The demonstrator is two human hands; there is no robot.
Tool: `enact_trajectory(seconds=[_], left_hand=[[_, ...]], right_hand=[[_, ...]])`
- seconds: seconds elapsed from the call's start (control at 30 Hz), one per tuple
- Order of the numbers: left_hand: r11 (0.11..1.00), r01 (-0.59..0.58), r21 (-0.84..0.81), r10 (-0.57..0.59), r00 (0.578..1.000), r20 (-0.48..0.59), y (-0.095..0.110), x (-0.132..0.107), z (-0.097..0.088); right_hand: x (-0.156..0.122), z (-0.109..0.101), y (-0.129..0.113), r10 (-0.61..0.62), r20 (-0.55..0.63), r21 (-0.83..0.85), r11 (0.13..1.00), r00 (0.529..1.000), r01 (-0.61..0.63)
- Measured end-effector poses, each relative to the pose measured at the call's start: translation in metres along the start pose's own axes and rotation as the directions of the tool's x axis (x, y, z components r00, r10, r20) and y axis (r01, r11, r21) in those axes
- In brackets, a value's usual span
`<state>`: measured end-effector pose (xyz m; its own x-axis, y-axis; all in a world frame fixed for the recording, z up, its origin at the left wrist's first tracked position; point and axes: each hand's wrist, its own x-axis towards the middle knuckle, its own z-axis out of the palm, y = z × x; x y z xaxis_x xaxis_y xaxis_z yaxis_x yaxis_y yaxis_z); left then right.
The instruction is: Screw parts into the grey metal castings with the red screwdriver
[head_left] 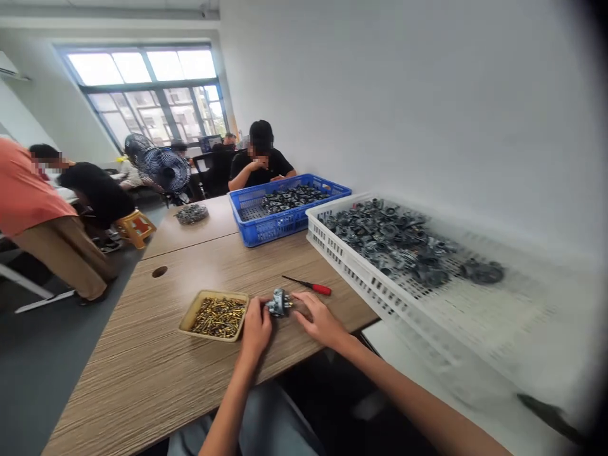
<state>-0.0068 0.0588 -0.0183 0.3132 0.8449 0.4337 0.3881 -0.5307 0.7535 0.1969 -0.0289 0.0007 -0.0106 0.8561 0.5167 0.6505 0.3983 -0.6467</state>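
Just above the table's near edge, my left hand (258, 324) is closed around a grey metal plug-like part (278, 303). Short brass-coloured pins (289, 304) stick out of the part's right side. My right hand (322, 320) is beside those pins, its thumb and fingers curled toward them; what its fingertips hold is too small to make out. Left of my left hand, and close to it, is a cream tray (184, 329) filled with brass-coloured pins (218, 316). A screwdriver with a red handle (322, 289) lies beyond my right hand.
At right, a white crate (342, 256) holds many grey parts (389, 234). Behind it a blue crate (266, 233) contains more dark parts. A clear-looking bag or tub of small parts (192, 214) rests at the table's far left. A person (261, 158) sits opposite; others are left.
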Motion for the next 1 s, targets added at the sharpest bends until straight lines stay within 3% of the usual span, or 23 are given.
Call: enact_trajectory(seconds=[0.1,0.17,0.2,0.27,0.3,0.37,0.4,0.43,0.47,0.5,0.57,0.63,0.67,0.8,1.0], left_hand=[[0.999,-0.02,0.027,0.02,1.0,0.009,-0.006,0.003,0.0],[0.998,-0.03,0.06,0.03,1.0,0.004,-0.01,0.004,0.001],[0.996,-0.034,0.082,0.034,0.999,0.003,-0.013,0.005,0.001],[0.991,-0.05,0.12,0.049,0.999,0.013,-0.016,0.006,0.002],[0.989,-0.061,0.134,0.059,0.998,0.025,-0.016,0.007,0.002],[0.985,-0.083,0.153,0.078,0.996,0.036,-0.016,0.008,0.003],[0.983,-0.085,0.16,0.08,0.996,0.036,-0.015,0.008,0.003],[0.983,-0.084,0.163,0.079,0.996,0.034,-0.014,0.007,0.004],[0.984,-0.081,0.161,0.077,0.996,0.032,-0.013,0.007,0.004],[0.984,-0.079,0.157,0.075,0.997,0.032,-0.012,0.007,0.005],[0.986,-0.075,0.146,0.071,0.997,0.034,-0.01,0.007,0.006],[0.988,-0.071,0.137,0.066,0.997,0.038,-0.008,0.007,0.006],[0.989,-0.068,0.131,0.063,0.997,0.039,-0.008,0.007,0.007],[0.994,-0.049,0.099,0.046,0.998,0.032,-0.006,0.007,0.007],[0.997,-0.055,0.062,0.053,0.998,0.036,-0.006,0.006,0.006]], right_hand=[[-0.005,-0.032,-0.034,-0.116,-0.129,-0.134,0.986,0.985,0.099],[-0.013,-0.069,-0.057,-0.201,-0.291,-0.266,0.956,0.935,0.123],[-0.019,-0.091,-0.066,-0.234,-0.4,-0.342,0.935,0.886,0.093],[-0.037,-0.14,-0.077,-0.306,-0.647,-0.474,0.879,0.698,-0.054],[-0.05,-0.164,-0.077,-0.334,-0.751,-0.497,0.854,0.57,-0.155],[-0.085,-0.206,-0.071,-0.395,-0.889,-0.454,0.831,0.233,-0.321],[-0.106,-0.222,-0.065,-0.381,-0.915,-0.402,0.828,0.133,-0.392],[-0.129,-0.232,-0.058,-0.344,-0.937,-0.333,0.814,0.068,-0.475],[-0.152,-0.238,-0.05,-0.28,-0.959,-0.254,0.782,0.044,-0.569],[-0.175,-0.24,-0.042,-0.187,-0.979,-0.192,0.721,0.079,-0.665],[-0.214,-0.232,-0.027,0.101,-0.963,-0.151,0.559,0.248,-0.816],[-0.24,-0.219,-0.016,0.389,-0.85,-0.181,0.419,0.356,-0.89],[-0.249,-0.213,-0.011,0.422,-0.83,-0.197,0.391,0.365,-0.899],[-0.26,-0.201,-0.002,0.454,-0.819,-0.156,0.41,0.35,-0.899],[-0.269,-0.203,0.005,0.404,-0.886,0.008,0.505,0.229,-0.863]])
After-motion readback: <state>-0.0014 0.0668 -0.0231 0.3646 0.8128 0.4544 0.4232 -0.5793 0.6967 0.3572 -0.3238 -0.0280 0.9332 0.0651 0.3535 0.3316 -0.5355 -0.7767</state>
